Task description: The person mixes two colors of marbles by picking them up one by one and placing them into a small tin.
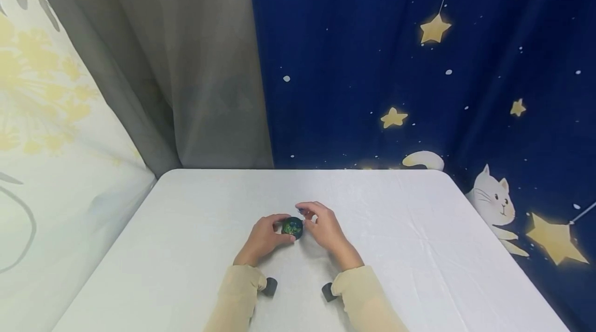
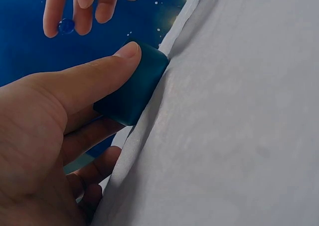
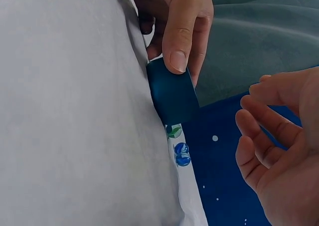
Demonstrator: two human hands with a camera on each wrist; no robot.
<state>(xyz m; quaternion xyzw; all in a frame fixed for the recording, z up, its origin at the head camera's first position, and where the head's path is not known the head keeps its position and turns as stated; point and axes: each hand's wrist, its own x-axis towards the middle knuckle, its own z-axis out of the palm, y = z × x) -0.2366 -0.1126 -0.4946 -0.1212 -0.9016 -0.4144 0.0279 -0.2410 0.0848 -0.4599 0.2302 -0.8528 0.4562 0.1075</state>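
Observation:
My left hand (image 1: 266, 236) holds a short dark teal container (image 2: 137, 81) at the middle of the table, thumb on the near side and fingers around the far side. From above, green and blue glassy pieces (image 1: 292, 226) show inside its rim. Just right of it, above the table, is my right hand (image 1: 324, 225), fingers bent. A small blue marble (image 2: 66, 26) sits at its fingertips in the left wrist view; in the right wrist view the fingers (image 3: 271, 116) hide it. Beside the container, the right wrist view shows a green-swirled marble (image 3: 174, 131) and two blue marbles (image 3: 182, 154).
A white cloth covers the table (image 1: 209, 202). Grey and dark blue curtains (image 1: 344, 63) hang behind its far edge, and a pale patterned curtain (image 1: 51, 115) hangs at left. Each sleeve has a small black device (image 1: 328, 292) at the cuff.

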